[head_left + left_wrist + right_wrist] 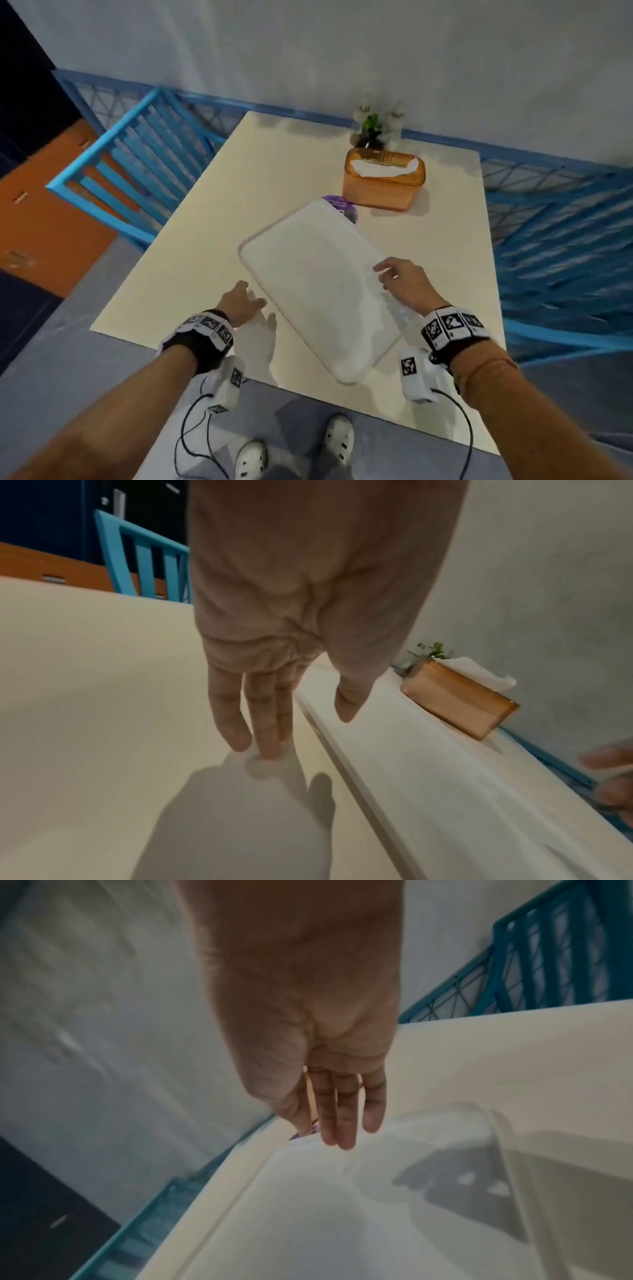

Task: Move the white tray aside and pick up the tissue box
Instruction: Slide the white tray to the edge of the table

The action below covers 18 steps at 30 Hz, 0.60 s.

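Item: white tray [318,287], rectangular, lying flat and skewed on the cream desk [191,240], its near corner close to the desk's front edge.

Risk, as judged: neither hand has a hold on the tray, so a hasty one-sided shove could pivot it. The near corner could then slide past the front edge and tip off, or the far corner could push the purple round object [342,207], which it partly covers, toward the tissue box [383,178]. The smooth desk would let it skid further than intended.

Left hand [241,303]: fingers straight and relaxed, holding nothing; fingertips at or just above the desk, just beside the tray's left long edge. Contact with the tray cannot be told.

Right hand [406,282]: fingers extended, holding nothing, over the tray's right edge; whether it touches is unclear.

Tissue box: orange, translucent, a white tissue showing on top, upright beyond the tray's far end, well apart from both hands. A small plant [371,128] stands behind it at the wall.
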Tool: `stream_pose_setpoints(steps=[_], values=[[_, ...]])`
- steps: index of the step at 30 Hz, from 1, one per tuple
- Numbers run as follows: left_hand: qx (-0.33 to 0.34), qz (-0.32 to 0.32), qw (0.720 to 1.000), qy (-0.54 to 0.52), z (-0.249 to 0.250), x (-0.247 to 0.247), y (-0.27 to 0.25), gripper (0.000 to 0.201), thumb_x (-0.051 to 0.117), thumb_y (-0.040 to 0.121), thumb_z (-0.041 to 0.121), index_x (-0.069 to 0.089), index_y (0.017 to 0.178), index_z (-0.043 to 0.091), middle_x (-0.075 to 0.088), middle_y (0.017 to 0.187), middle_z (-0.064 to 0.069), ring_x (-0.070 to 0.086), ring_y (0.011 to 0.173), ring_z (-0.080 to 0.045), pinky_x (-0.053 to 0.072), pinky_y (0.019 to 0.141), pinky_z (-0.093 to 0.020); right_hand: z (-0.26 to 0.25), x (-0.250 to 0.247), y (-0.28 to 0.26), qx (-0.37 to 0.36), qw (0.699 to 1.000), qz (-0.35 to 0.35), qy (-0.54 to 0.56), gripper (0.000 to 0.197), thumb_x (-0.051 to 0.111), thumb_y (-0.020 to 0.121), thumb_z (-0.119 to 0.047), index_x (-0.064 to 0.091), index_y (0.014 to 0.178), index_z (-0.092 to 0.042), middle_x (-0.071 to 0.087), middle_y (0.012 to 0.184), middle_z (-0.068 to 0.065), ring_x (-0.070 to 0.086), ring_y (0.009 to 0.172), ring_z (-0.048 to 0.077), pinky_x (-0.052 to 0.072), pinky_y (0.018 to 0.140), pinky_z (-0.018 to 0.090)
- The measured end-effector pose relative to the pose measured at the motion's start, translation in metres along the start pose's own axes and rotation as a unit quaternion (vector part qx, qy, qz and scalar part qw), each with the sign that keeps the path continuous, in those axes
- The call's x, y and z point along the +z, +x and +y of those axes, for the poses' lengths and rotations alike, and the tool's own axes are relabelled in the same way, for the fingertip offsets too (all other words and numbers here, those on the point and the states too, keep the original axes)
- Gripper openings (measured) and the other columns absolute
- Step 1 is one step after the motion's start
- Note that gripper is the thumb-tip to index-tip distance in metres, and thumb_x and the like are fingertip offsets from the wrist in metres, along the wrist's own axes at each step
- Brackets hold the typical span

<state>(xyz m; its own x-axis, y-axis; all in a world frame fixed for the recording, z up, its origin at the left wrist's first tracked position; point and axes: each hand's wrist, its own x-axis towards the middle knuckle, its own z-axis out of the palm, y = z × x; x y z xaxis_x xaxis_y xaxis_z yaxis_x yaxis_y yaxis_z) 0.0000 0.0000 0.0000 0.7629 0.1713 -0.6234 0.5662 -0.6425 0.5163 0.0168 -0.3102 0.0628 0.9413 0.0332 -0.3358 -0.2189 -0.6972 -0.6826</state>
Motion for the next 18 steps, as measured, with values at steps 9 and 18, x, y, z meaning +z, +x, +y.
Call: stream_pose_setpoints(steps=[9, 18], values=[[-0.08, 0.037, 0.984, -0.156, 0.019, 0.047, -0.003, 0.021, 0.068, 0.078, 0.019, 0.057, 0.078, 0.001, 0.061, 0.073, -0.022, 0.057, 0.057, -0.027, 0.054, 0.065, -0.036, 0.027, 0.008, 0.087, -0.01, 0.984, -0.013, -0.18, 0.041, 0.042, 0.09, -0.002, 0.047, 0.13, -0.009, 0.047, 0.126, 0.023, 0.049, 0.116, 0.041, 0.044, 0.097, 0.048], [-0.068, 0.073, 0.978, -0.183, 0.03, 0.067, -0.018, 0.027, 0.055, 0.085, -0.002, 0.033, 0.099, 0.008, 0.055, 0.081, -0.016, 0.056, 0.055, -0.025, 0.057, 0.063, -0.04, 0.042, 0.012, 0.106, -0.015, 0.983, -0.009, -0.183, 0.045, 0.039, 0.086, 0.01, 0.045, 0.13, 0.0, 0.053, 0.121, 0.029, 0.052, 0.112, 0.041, 0.048, 0.092, 0.047]])
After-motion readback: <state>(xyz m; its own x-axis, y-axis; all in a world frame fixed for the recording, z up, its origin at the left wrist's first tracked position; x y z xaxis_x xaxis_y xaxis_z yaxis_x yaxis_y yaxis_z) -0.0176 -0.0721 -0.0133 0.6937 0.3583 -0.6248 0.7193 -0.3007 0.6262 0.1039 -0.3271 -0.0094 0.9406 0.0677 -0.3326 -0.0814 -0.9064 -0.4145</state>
